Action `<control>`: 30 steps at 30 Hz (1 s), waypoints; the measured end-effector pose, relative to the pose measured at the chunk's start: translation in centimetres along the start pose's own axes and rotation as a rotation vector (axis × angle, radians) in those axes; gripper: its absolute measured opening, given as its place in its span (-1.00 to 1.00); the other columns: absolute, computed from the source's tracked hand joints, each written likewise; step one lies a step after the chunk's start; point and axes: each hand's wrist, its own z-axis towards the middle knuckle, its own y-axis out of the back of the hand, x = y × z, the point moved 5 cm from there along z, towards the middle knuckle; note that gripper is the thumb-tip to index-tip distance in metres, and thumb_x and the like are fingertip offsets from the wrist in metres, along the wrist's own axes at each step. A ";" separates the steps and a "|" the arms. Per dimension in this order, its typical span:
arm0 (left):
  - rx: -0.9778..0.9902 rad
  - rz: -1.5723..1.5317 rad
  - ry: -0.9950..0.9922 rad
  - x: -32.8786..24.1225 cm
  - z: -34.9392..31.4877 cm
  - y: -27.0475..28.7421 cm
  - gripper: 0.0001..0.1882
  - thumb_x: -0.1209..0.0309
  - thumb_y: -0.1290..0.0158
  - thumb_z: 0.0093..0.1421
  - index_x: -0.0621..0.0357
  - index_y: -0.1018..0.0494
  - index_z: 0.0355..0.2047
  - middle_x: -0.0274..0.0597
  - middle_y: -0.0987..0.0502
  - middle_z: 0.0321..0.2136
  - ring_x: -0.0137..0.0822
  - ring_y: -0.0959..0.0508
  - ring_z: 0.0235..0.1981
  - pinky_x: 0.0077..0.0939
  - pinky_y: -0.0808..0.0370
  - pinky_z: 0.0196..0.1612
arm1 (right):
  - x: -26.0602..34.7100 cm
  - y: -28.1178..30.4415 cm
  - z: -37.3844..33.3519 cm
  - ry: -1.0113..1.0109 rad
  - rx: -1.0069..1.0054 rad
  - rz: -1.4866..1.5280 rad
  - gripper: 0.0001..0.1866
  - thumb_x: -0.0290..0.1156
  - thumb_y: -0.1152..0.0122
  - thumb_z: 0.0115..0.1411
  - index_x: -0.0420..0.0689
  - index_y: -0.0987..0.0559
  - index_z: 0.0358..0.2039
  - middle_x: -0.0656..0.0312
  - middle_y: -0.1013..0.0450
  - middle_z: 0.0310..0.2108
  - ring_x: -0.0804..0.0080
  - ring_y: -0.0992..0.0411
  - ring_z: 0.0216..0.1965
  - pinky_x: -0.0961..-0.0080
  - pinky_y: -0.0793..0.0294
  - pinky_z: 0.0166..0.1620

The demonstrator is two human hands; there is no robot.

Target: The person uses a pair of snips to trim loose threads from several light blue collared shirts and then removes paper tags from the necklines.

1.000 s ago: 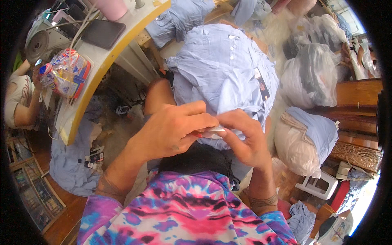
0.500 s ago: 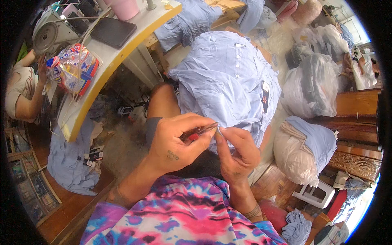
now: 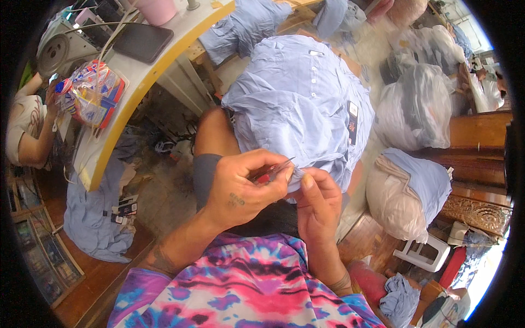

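Observation:
A light blue button-up shirt [image 3: 273, 104] lies crumpled across my lap, with a row of white buttons and a black hang tag [image 3: 353, 123] on it. My left hand [image 3: 243, 191] is closed round small thread snips [image 3: 264, 178] with a red part; their dark pointed blades stick out past the thumb and forefinger. My right hand [image 3: 318, 199] pinches a small fold of the shirt's edge between thumb and fingers, close beside the blade tips. The left fingertips come up against the same fold. Whether the blades touch the cloth, I cannot tell.
At upper left, a yellow-edged table [image 3: 136, 90] bears a phone [image 3: 143, 42], a plastic packet [image 3: 93, 93] and a pink container [image 3: 156, 11]. Another person's arm [image 3: 35, 139] shows beyond. Bagged bundles [image 3: 418, 106] and a white stool [image 3: 424, 252] stand at right.
The fold of cloth between my fingertips shows more now. My right thumb has shifted slightly right, away from the blade tips. The left hand still grips the snips, and the view has moved slightly.

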 end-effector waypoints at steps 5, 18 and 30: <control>0.028 -0.126 0.094 0.9 0.3 -0.6 -0.90 0.56 -0.25 0.22 0.33 -0.64 -0.26 -0.44 -0.58 -0.49 -0.71 -0.43 -0.50 -0.75 -0.33 -0.48 | -0.6 0.1 0.3 -0.141 0.036 0.197 -0.78 -0.39 -0.16 0.42 -0.28 -0.55 -0.06 0.13 -0.60 -0.25 0.42 -0.57 -0.31 0.42 -0.61 -0.21; 0.131 -0.081 0.124 -0.1 1.4 -0.4 -0.79 0.43 -0.17 0.31 0.34 -0.55 -0.13 -0.52 -0.47 -0.49 -0.74 -0.35 -0.49 -0.75 -0.26 -0.47 | 0.8 0.5 0.8 0.007 -0.062 -0.123 -0.76 -0.39 -0.30 0.36 -0.29 -0.60 -0.07 0.18 -0.59 -0.27 0.50 -0.56 -0.33 0.54 -0.59 -0.27; 0.194 -0.201 0.278 -0.7 -2.8 -1.5 -0.61 0.23 0.14 0.53 0.34 -0.40 0.09 -0.22 -0.49 -0.32 -0.48 -0.44 -0.35 -0.55 -0.35 -0.28 | -0.4 -0.8 1.3 0.035 -0.008 0.009 -0.80 -0.38 -0.27 0.38 -0.24 -0.60 -0.10 -0.04 -0.48 0.18 0.61 -0.50 -0.28 0.66 -0.45 -0.24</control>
